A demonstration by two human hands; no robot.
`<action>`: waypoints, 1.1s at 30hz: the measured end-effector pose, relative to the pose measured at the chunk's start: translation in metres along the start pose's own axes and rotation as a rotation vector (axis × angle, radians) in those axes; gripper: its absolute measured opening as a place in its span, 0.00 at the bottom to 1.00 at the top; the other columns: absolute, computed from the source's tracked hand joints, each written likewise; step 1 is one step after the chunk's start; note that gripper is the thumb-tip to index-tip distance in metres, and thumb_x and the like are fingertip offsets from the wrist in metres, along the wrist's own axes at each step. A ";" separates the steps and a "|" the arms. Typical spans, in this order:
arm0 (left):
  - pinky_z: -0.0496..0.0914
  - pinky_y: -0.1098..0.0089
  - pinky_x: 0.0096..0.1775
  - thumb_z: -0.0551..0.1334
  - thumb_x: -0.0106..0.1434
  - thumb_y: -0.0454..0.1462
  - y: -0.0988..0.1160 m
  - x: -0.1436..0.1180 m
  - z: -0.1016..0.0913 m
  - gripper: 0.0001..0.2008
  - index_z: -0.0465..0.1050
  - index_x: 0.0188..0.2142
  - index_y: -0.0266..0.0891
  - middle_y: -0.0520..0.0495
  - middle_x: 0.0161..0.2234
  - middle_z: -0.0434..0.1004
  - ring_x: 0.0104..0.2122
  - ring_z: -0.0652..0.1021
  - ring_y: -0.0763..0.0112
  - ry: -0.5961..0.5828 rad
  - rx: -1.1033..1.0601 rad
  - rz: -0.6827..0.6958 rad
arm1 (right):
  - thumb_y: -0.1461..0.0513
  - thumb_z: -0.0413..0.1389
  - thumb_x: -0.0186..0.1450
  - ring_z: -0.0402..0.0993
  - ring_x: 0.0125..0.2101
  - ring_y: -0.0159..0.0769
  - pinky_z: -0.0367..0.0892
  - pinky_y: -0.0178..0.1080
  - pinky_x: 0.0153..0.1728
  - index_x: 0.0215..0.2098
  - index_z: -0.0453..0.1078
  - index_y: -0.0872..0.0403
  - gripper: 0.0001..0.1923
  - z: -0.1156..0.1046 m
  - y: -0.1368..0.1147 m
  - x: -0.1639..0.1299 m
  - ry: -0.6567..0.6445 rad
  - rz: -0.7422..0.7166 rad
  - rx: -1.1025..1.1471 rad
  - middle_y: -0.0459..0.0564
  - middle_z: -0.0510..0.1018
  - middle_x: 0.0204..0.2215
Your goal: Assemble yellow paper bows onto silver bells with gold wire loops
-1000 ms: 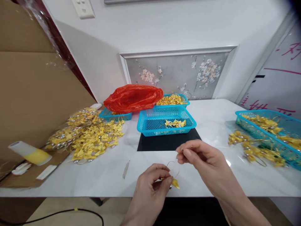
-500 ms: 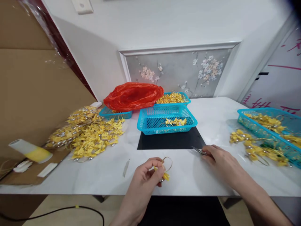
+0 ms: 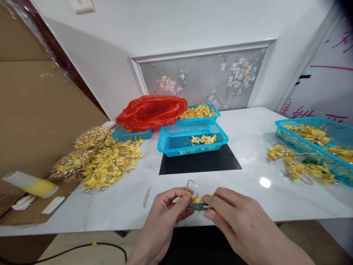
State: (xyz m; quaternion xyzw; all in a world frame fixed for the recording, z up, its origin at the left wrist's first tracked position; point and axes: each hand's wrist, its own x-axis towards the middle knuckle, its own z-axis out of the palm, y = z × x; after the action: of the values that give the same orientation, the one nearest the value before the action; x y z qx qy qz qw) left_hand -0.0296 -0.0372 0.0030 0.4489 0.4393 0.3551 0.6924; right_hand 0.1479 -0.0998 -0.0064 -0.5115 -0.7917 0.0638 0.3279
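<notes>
Yellow charm (image 3: 196,201) between both hands' grips

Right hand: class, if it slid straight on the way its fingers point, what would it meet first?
The right hand points left, toward the small yellow piece it already pinches; just beyond lie the left hand's fingers. Depth is hard to judge, but those look first in line.

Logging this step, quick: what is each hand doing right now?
Left hand: closed, pinching the yellow charm with its gold loop.
Right hand: closed on a small metal tool at the charm.
</notes>
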 end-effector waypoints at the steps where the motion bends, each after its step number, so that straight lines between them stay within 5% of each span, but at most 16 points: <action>1: 0.73 0.74 0.37 0.71 0.56 0.40 0.000 -0.001 0.000 0.09 0.80 0.27 0.37 0.47 0.33 0.78 0.34 0.75 0.70 0.002 -0.002 0.002 | 0.63 0.45 0.73 0.73 0.29 0.42 0.69 0.42 0.26 0.43 0.69 0.53 0.11 0.002 0.001 0.000 0.037 -0.008 -0.048 0.49 0.73 0.29; 13: 0.76 0.70 0.38 0.70 0.57 0.42 -0.003 0.002 0.001 0.09 0.79 0.28 0.37 0.48 0.32 0.78 0.34 0.75 0.69 0.002 0.010 0.009 | 0.63 0.46 0.72 0.70 0.25 0.41 0.58 0.41 0.27 0.40 0.74 0.55 0.14 0.001 0.000 0.005 0.162 -0.062 -0.356 0.50 0.72 0.26; 33: 0.77 0.69 0.35 0.72 0.52 0.44 -0.009 0.001 0.002 0.11 0.83 0.27 0.37 0.44 0.27 0.82 0.31 0.79 0.64 0.078 0.095 0.065 | 0.64 0.51 0.69 0.67 0.25 0.40 0.53 0.40 0.28 0.37 0.74 0.52 0.09 0.003 -0.001 0.005 0.137 -0.027 -0.323 0.47 0.71 0.24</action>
State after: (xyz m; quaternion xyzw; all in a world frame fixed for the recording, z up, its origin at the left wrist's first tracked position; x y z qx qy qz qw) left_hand -0.0266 -0.0400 -0.0048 0.4811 0.4677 0.3733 0.6407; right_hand 0.1440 -0.0951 -0.0060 -0.5501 -0.7743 -0.1034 0.2953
